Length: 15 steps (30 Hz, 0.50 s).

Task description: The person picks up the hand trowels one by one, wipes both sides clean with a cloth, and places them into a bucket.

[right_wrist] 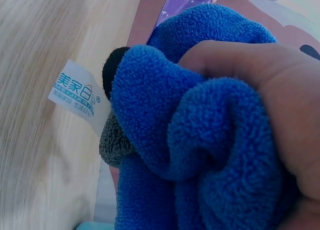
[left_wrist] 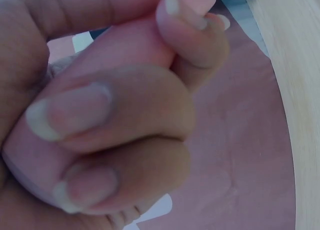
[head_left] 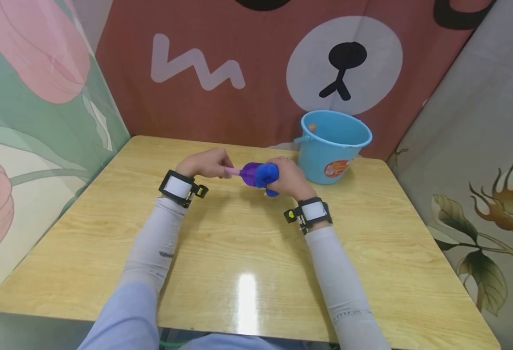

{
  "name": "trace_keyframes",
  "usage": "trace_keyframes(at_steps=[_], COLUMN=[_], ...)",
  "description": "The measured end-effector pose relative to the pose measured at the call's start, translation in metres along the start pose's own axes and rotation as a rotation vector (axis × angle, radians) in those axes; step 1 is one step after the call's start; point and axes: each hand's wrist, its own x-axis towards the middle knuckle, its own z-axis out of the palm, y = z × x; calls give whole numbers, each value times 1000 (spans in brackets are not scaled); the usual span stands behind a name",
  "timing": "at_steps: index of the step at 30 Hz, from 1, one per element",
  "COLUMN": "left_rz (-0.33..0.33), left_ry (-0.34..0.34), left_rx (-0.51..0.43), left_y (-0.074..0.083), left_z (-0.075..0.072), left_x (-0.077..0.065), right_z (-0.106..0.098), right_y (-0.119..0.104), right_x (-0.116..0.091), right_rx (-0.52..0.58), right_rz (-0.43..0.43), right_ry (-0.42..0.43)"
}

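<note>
A toy shovel with a purple blade (head_left: 247,174) and a pink handle (left_wrist: 135,45) is held above the table. My left hand (head_left: 207,163) grips the handle, its fingers curled round it in the left wrist view. My right hand (head_left: 289,178) holds a bunched blue towel (head_left: 265,175) against the blade and covers part of it. In the right wrist view the fluffy towel (right_wrist: 150,105) shows a white label (right_wrist: 77,92) and dark grey patches, with the purple blade (right_wrist: 172,9) just behind it.
A light blue bucket (head_left: 312,163) with a red sticker stands at the back right, beyond my right hand. An orange-brown thing (head_left: 312,128) shows inside its rim. The wooden table (head_left: 221,253) meets printed curtains at the back and both sides.
</note>
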Motion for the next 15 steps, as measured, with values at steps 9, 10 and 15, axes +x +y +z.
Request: trace_keyframes(at_steps=[9, 10, 15], left_rz=[3, 1, -7], left_ry=[12, 10, 13], left_rx=[-44, -47, -39], left_y=[-1, -1, -2], left_z=[-2, -2, -2], left_x=[0, 0, 0], right_z=[-4, -5, -6], right_y=[9, 9, 11], right_x=[-1, -1, -1], right_rx=[9, 10, -8], right_rz=[1, 5, 23], right_ry=[24, 25, 25])
